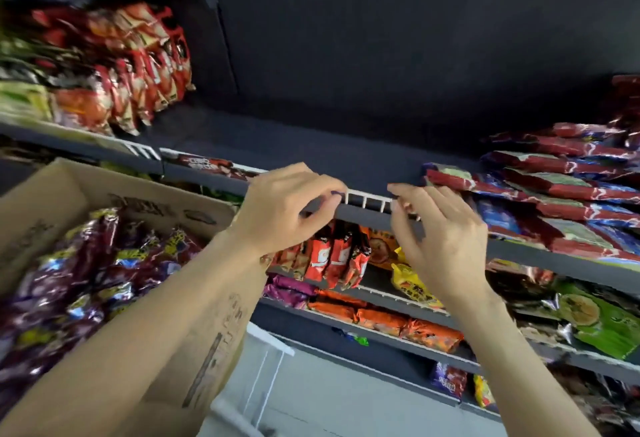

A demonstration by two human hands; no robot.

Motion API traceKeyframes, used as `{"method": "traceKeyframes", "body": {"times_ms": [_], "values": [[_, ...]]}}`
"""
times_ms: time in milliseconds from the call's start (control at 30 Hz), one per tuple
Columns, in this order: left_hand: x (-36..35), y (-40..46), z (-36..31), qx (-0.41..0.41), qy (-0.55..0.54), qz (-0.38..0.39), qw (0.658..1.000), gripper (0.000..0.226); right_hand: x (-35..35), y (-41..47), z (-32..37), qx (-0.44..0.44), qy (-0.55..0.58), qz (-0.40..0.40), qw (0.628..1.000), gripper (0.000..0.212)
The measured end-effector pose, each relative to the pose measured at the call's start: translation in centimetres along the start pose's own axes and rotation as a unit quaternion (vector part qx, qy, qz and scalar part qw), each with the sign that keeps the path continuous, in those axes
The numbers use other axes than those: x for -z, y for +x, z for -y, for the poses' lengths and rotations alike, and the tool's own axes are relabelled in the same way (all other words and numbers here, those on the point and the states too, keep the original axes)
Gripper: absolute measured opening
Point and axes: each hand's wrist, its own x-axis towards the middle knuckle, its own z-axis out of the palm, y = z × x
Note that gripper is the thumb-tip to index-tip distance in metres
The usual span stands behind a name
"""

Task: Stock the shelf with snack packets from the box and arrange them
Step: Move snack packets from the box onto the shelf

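A cardboard box at the lower left holds several purple and yellow snack packets. The dark shelf ahead has a bare stretch in its middle, behind a white wire front rail. My left hand and my right hand hover at that rail, fingers curled and apart, with no packet in either. A pile of red and blue packets lies flat on the shelf just right of my right hand. Red packets stand in rows on the shelf's left part.
Lower shelves carry orange-red packets, yellow packets, orange packets and green packets. A white wire stand sits beside the box over a grey floor.
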Motion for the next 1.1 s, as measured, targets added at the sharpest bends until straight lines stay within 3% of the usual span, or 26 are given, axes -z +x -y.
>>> {"method": "traceKeyframes", "body": {"times_ms": [100,233,333,467,600,700,767,867,933,1100], "values": [[5.2,-6.2,2.5,0.048,0.067,0.015,0.996,0.02,-4.2,0.9,4.4,0.059,0.1,0.084,0.99,0.019],[11.8,-15.5,6.5,0.241,0.159,0.157,0.944,0.021,-10.3,2.4,10.5,0.157,0.186,0.247,0.938,0.033],[16.1,-22.5,9.4,0.328,0.194,0.248,0.891,0.011,-15.7,3.7,14.8,0.24,0.178,0.356,0.885,0.036],[19.3,-30.5,12.9,0.43,0.22,0.351,0.802,0.028,-24.1,4.7,20.6,0.305,0.156,0.465,0.816,0.039],[19.6,-34.8,15.8,0.473,0.196,0.448,0.733,0.055,-31.8,4.5,24.9,0.395,0.002,0.502,0.769,0.047],[18.5,-35.9,17.1,0.463,0.123,0.491,0.728,0.083,-36.5,3.6,26.5,0.412,-0.071,0.504,0.756,0.047],[17.5,-36.1,17.3,0.412,0.102,0.506,0.751,0.102,-39.0,3.1,26.7,0.408,-0.086,0.519,0.746,0.049],[15.4,-36.9,17.5,0.344,0.111,0.507,0.782,0.069,-41.6,2.6,26.1,0.403,-0.111,0.564,0.713,0.057],[14.3,-37.1,17.4,0.345,0.099,0.521,0.774,0.059,-42.5,2.5,25.6,0.402,-0.136,0.581,0.694,0.059],[13.9,-37.4,17.4,0.359,0.055,0.484,0.796,0.037,-42.4,3.1,24.8,0.432,-0.11,0.54,0.713,0.04]]}}
